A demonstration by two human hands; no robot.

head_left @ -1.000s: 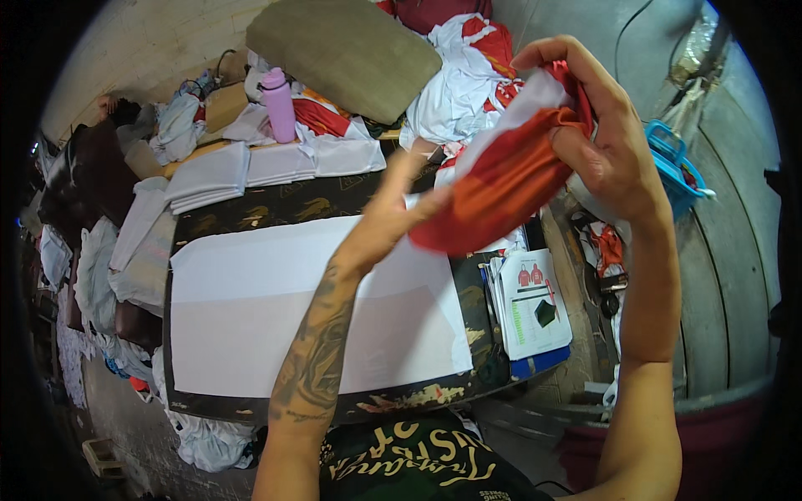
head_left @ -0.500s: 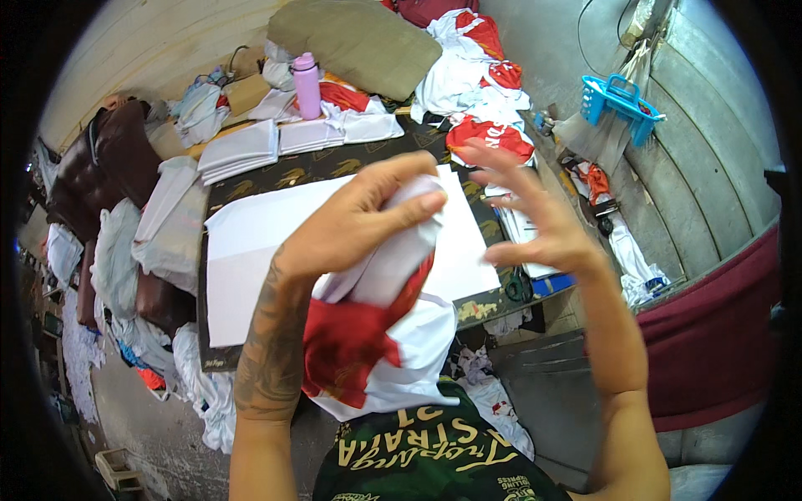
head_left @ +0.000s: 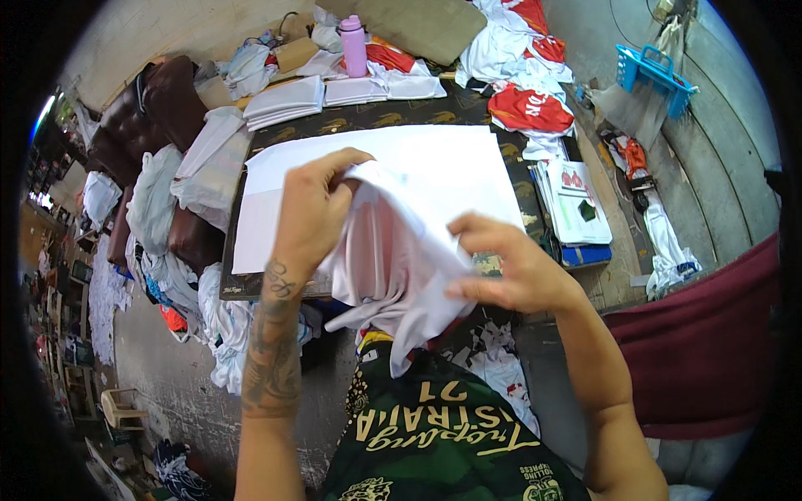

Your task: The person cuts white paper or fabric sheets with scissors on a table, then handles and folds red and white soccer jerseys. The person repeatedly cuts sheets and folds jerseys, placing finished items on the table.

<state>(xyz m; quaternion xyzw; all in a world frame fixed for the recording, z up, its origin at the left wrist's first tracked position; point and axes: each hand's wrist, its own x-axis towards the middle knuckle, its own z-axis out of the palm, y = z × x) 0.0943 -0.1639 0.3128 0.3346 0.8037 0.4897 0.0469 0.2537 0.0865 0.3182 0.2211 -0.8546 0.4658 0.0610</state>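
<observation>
A white piece of clothing [head_left: 418, 259] hangs in front of me over the near edge of the table, its pale inner side spread and sagging in folds. My left hand [head_left: 313, 209] is closed on its upper left edge, the fingers curled over the cloth. At its right edge, my right hand [head_left: 522, 271] pinches the fabric between thumb and fingers, slightly blurred. Behind the cloth, large white sheets [head_left: 451, 159] lie flat on the dark patterned table [head_left: 384, 113].
Folded white stacks [head_left: 288, 102] and a pink bottle [head_left: 353, 48] line the table's far side. Red-and-white clothes [head_left: 530, 108] lie at the far right, above papers [head_left: 572, 200] on a blue folder. Stuffed plastic bags [head_left: 154, 196] and a brown leather seat [head_left: 171, 96] stand left.
The bunched red-and-white clothing now hangs spread, with its white side showing. My right hand, apart and spread before, has come down onto its right edge. The view has shifted.
</observation>
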